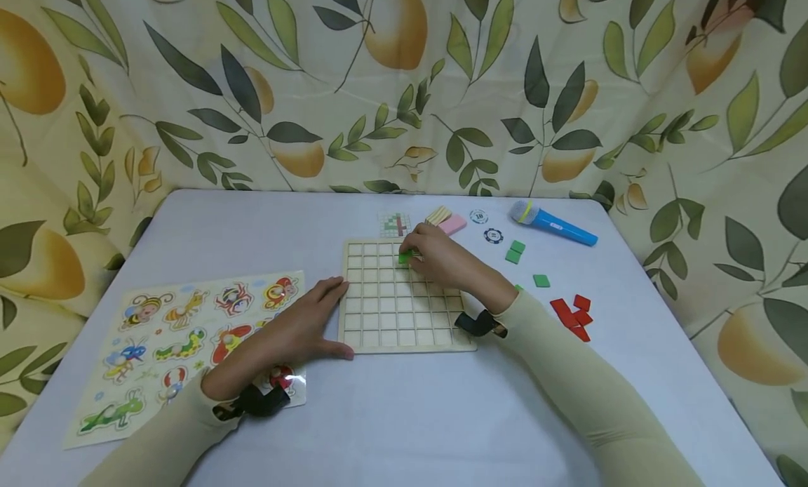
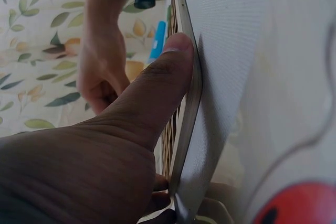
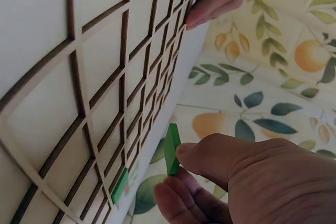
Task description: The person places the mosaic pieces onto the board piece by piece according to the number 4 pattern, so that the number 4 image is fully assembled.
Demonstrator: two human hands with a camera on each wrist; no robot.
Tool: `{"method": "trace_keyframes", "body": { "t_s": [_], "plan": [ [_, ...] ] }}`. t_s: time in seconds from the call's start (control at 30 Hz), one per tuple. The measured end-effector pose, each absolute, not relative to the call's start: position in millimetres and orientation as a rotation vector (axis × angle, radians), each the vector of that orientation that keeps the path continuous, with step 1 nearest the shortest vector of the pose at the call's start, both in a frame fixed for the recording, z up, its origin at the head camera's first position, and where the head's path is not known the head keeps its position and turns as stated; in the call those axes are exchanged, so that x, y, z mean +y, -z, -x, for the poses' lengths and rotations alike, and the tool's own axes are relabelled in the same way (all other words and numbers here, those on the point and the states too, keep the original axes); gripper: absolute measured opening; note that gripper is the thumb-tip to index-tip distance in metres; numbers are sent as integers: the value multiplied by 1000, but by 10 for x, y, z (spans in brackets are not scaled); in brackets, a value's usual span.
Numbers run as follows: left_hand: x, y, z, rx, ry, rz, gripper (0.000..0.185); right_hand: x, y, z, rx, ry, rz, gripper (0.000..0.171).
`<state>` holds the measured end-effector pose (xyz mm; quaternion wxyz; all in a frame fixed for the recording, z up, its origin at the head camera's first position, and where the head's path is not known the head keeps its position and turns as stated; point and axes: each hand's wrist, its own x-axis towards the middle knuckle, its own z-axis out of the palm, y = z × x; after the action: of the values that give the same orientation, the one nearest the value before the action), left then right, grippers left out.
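A wooden grid board (image 1: 406, 344) with square cells lies flat in the middle of the table. Above its far edge, my right hand (image 1: 438, 257) pinches a small green square tile (image 3: 172, 149) between thumb and fingers. Another green tile (image 3: 119, 185) sits at a cell of the far row in the right wrist view. At the board's left side rests my left hand (image 1: 306, 318), fingertips touching the edge and thumb (image 2: 165, 72) stretched against the near left corner. The held tile is partly covered by the fingers in the head view.
Green tiles (image 1: 541, 281) and red pieces (image 1: 573, 318) lie to the right. Behind the board are a small patterned grid card (image 1: 395, 225), a pink block (image 1: 452, 224), two round chips (image 1: 494, 236) and a blue toy microphone (image 1: 562, 227). An insect sticker sheet (image 1: 145, 347) lies left.
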<state>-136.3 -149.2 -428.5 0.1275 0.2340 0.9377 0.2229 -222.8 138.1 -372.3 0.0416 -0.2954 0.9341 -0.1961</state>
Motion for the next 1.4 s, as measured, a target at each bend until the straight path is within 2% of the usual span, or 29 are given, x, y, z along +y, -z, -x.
{"method": "trace_keyframes", "body": {
  "t_s": [0.63,1.4],
  "plan": [
    [-1482,4281,1362,2722,-653,-651,128,1337,3847,2312,2813,650,927,31],
    [-1491,4264,1364,2727,-655,-689,126,1330,3864,2358,2770,643,964,32]
  ]
}}
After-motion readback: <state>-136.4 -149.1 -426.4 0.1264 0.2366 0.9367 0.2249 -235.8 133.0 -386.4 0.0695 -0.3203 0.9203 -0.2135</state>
